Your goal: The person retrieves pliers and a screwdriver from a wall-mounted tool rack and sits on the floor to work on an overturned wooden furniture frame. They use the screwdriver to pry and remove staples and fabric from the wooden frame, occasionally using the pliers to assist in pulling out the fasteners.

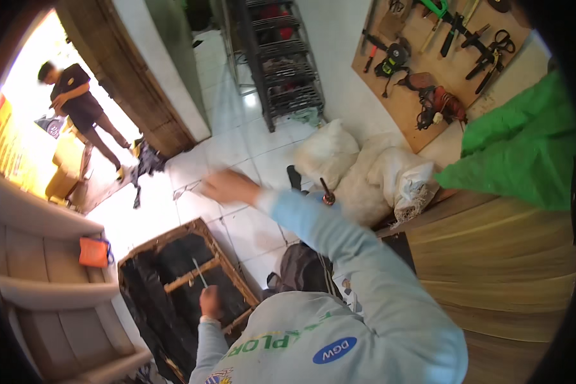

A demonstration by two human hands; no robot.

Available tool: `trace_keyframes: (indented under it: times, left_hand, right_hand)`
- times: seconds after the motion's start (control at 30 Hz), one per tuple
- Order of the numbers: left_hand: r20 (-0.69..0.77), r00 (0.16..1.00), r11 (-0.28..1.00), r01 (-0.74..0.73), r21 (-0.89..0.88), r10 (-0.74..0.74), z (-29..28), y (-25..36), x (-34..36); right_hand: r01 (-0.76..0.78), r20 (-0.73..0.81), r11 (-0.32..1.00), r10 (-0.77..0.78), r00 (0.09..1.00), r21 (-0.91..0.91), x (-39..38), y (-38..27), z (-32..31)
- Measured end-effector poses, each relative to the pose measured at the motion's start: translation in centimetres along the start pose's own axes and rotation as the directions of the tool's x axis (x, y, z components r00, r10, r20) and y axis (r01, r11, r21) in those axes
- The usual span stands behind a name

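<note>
A wooden frame (201, 233) with torn black fabric (148, 306) inside it stands before me at the lower left; it looks like the underside of a seat. Over it, my left hand (210, 303) is closed around a tool with a thin metal shaft (200, 272), possibly a screwdriver. Its tip lies near a wooden crossbar (192, 276). My right arm reaches across to the left, and my right hand (230, 187) hovers above the white tiles beyond the frame. Motion blur smears its fingers.
A beige sofa (51, 259) with an orange pouch (95, 252) flanks the frame. White sacks (365, 173), a tool board (416, 70), green cloth (518, 144) and a wood-grain surface (493, 275) are right. Black scraps (148, 161) lie near a person (80, 105) in the doorway.
</note>
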State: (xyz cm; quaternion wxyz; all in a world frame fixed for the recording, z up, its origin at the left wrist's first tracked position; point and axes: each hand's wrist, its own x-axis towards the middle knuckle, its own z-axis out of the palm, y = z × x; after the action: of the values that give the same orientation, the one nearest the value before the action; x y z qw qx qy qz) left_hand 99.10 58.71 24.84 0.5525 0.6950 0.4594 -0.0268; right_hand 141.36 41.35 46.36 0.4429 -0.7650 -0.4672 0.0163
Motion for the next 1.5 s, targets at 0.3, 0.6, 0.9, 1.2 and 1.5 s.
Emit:
trace_keyframes:
  times: [0.3, 0.6, 0.9, 1.2, 1.5]
  left_hand:
    - [0.186, 0.980, 0.962, -0.120, 0.246, 0.075, 7.9, 12.1, 20.2]
    - [0.863, 0.493, 0.334, -0.799, 0.499, -0.112, 26.9, 24.0, 33.7]
    - [0.849, 0.492, -0.025, -0.867, 0.497, -0.193, 32.8, 46.8, 53.6]
    - [0.663, 0.661, 0.762, -0.209, 0.613, -0.352, 33.9, 53.8, 57.7]
    - [0.938, 0.303, -0.147, -0.949, 0.280, -0.168, 37.3, 43.7, 51.5]
  right_hand:
    - [-0.933, 0.327, 0.241, 0.934, 0.147, -0.267, -53.5, 20.1, 4.2]
    - [-0.972, -0.744, -0.044, 0.635, -0.207, 0.232, -42.6, 25.3, -36.4]
    - [-0.957, -0.963, 0.284, -0.236, -0.130, 0.060, -22.9, 15.9, -70.6]
    - [-0.988, -0.896, -0.049, -0.429, -0.110, 0.145, -18.9, 12.9, -81.1]
    - [-0.980, -0.866, 0.046, -0.461, -0.194, 0.195, -16.2, 15.1, -81.4]
